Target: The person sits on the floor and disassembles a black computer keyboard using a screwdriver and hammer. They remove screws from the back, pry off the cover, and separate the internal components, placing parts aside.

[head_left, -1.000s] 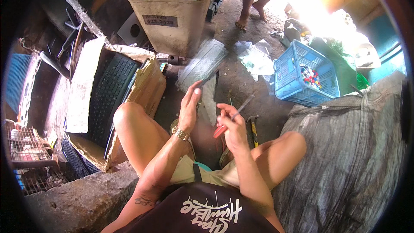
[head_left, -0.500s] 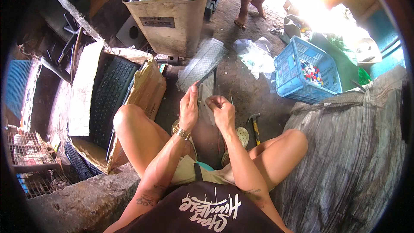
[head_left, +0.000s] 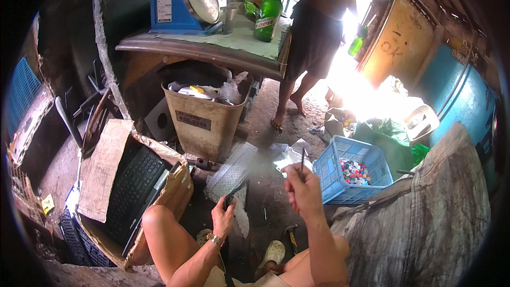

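My left hand [head_left: 222, 222], with a wristwatch, is closed around a small dark object [head_left: 230, 197] whose kind I cannot make out. It is held low, in front of my left knee, beside a pale jagged strip [head_left: 241, 215] on the ground. Raised higher and to the right, my right hand [head_left: 303, 188] grips a thin dark rod [head_left: 303, 158], like a screwdriver shaft, pointing upward. Its lower end is mostly hidden by my fingers. A clear ribbed plastic panel [head_left: 232, 167] lies on the floor beyond the left hand.
Left stands a cardboard box [head_left: 172, 199] holding black keyboards [head_left: 130, 194]. A blue crate [head_left: 334, 178] with colourful caps is on the right, by a large woven sack [head_left: 419, 228]. Ahead are a filled bin [head_left: 204, 127], a table with a blue scale [head_left: 170, 2] and green bottle [head_left: 268, 16], and a standing person [head_left: 313, 37].
My hands have parted: the right rose to the right with the rod, while the left stays low. The view has tilted up, bringing the table, scale, bottle and more of the person into sight.
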Available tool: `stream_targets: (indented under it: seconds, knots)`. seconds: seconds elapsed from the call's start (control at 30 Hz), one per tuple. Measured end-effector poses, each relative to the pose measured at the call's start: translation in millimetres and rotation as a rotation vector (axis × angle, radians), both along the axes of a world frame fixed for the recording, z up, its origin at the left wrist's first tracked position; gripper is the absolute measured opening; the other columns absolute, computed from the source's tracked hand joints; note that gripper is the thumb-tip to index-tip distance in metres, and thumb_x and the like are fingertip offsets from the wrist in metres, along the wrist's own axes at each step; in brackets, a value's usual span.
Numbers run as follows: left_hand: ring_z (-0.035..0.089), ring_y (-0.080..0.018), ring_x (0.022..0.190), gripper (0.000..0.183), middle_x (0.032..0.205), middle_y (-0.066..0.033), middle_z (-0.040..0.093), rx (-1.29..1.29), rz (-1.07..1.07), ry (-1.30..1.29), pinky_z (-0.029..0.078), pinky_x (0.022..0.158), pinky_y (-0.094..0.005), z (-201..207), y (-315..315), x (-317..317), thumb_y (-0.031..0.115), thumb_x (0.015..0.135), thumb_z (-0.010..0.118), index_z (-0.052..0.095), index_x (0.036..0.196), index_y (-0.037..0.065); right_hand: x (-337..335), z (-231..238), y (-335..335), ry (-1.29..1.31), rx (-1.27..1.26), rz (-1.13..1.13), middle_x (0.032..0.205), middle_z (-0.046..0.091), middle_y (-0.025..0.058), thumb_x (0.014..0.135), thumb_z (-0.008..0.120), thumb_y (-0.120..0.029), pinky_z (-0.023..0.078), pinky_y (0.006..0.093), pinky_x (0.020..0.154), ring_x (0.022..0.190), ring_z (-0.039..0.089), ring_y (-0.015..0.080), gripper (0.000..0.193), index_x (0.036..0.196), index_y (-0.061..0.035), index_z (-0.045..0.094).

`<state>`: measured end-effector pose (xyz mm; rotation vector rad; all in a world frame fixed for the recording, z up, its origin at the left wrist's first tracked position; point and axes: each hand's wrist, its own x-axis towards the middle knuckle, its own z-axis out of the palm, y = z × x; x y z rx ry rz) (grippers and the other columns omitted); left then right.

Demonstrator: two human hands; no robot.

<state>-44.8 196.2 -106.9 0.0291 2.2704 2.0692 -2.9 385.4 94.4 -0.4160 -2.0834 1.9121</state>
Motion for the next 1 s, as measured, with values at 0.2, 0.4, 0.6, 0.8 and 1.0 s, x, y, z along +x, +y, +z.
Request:
stream_targets:
  seconds: [0.2, 0.4, 0.6, 0.8, 1.0]
  knots:
    - [0.067, -0.0319, 0.101, 0.053, 0.104, -0.0205, 0.071, -0.147, -0.015, -0.046, 0.048, 0.092, -0.0405, 3.7, -6.1, -2.4, 0.048, 0.099, 0.054, 0.063, 0.125, 0.003, -10.0, -40.7, -15.7, -0.169, 0.272, 0.111, 0.067, 0.058, 0.0010, 0.094, 0.068, -0.029, 0.042, 0.0274, 0.052, 0.055, 0.052, 0.0102, 0.028, 0.107, -0.0052, 0.064]
    - [0.046, -0.0112, 0.081, 0.047, 0.086, -0.0031, 0.057, 0.037, 0.013, -0.075, 0.043, 0.074, -0.0285, 8.6, -16.2, -10.6, 0.039, 0.103, 0.054, 0.062, 0.116, -0.006, 36.8, -138.6, -53.3, -0.421, 0.465, 0.377, 0.070, 0.061, 0.0038, 0.103, 0.052, -0.028, 0.046, 0.0309, 0.055, 0.057, 0.056, 0.0133, 0.029, 0.116, -0.0050, 0.063]
    - [0.053, -0.0119, 0.103, 0.062, 0.111, -0.0046, 0.064, 0.158, -0.015, -0.180, 0.041, 0.095, -0.0272, 17.3, -14.7, -13.6, 0.051, 0.099, 0.059, 0.062, 0.124, -0.006, 39.5, -147.3, -55.3, -0.391, 0.788, 0.388, 0.088, 0.070, 0.0214, 0.100, 0.054, -0.027, 0.051, 0.0471, 0.076, 0.085, 0.068, 0.0402, 0.029, 0.114, -0.0051, 0.067]
    - [0.056, -0.0129, 0.105, 0.056, 0.114, -0.0066, 0.066, 0.185, -0.024, -0.159, 0.043, 0.095, -0.0280, 18.8, -15.3, -10.8, 0.044, 0.101, 0.058, 0.060, 0.127, -0.006, 30.9, -141.3, -58.9, -0.428, 0.738, 0.396, 0.095, 0.069, 0.0237, 0.098, 0.050, -0.024, 0.051, 0.0535, 0.081, 0.093, 0.065, 0.0450, 0.024, 0.107, -0.0085, 0.067]
    - [0.056, -0.0132, 0.107, 0.057, 0.116, -0.0075, 0.067, 0.215, -0.045, -0.149, 0.043, 0.096, -0.0282, 8.2, -17.1, -13.4, 0.045, 0.101, 0.058, 0.060, 0.127, -0.005, 28.2, -144.7, -58.5, -0.462, 0.723, 0.407, 0.091, 0.067, 0.0246, 0.099, 0.052, -0.025, 0.050, 0.0516, 0.077, 0.091, 0.063, 0.0462, 0.023, 0.102, -0.0055, 0.064]
